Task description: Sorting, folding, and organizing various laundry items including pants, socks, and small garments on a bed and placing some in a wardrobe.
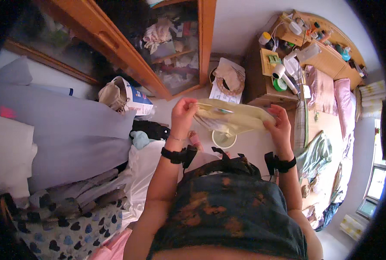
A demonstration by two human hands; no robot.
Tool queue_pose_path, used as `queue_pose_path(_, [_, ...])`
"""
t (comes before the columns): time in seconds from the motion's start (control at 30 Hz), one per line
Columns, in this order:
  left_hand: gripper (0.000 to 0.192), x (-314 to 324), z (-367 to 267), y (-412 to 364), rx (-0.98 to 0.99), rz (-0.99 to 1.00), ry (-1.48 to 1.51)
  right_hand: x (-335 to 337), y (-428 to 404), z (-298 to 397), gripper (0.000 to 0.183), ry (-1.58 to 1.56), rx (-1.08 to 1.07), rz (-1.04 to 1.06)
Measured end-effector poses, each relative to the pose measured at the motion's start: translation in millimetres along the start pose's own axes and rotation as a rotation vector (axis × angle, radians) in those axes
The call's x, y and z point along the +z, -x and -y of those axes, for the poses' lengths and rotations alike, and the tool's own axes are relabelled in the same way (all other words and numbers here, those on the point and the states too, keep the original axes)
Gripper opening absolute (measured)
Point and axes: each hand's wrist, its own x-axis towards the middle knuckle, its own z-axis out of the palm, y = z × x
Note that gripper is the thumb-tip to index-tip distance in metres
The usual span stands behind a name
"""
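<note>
A pale yellow cloth item, thin and partly see-through, is stretched between my two hands at chest height; its exact kind cannot be told. My left hand pinches its left end between thumb and fingers. At the other end, my right hand grips the edge with some fingers raised. A small whitish patch shows near the cloth's upper middle. Beyond and below the cloth, a round pale bucket stands on the floor, its upper rim partly covered by the fabric.
Glass-doored wooden cabinet ahead; beside it a round basket with cloth. Right, a nightstand holds a white hair dryer, near a bed with clothes. Left, a bag of fabric and draped grey cloth.
</note>
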Motion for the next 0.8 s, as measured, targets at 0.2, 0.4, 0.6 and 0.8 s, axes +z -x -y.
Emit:
queue_pose_path(0.2, [0.007, 42, -34, 50, 0.275, -0.162, -0.708, -37, 33, -57, 0.041, 0.567, -0.17, -0.078])
queue_pose_path(0.4, [0.011, 74, -34, 74, 0.388, -0.169, -0.933, -67, 57, -80, 0.022, 0.589, -0.071, -0.162])
queue_pose_path(0.6, [0.009, 89, -20, 61, 0.154, 0.092, -0.569, -90, 63, -44, 0.017, 0.182, 0.076, -0.354])
queue_pose_path(0.8, [0.014, 101, -30, 32, -0.146, 0.285, -0.005, -106, 74, -11, 0.023, -0.377, 0.044, -0.393])
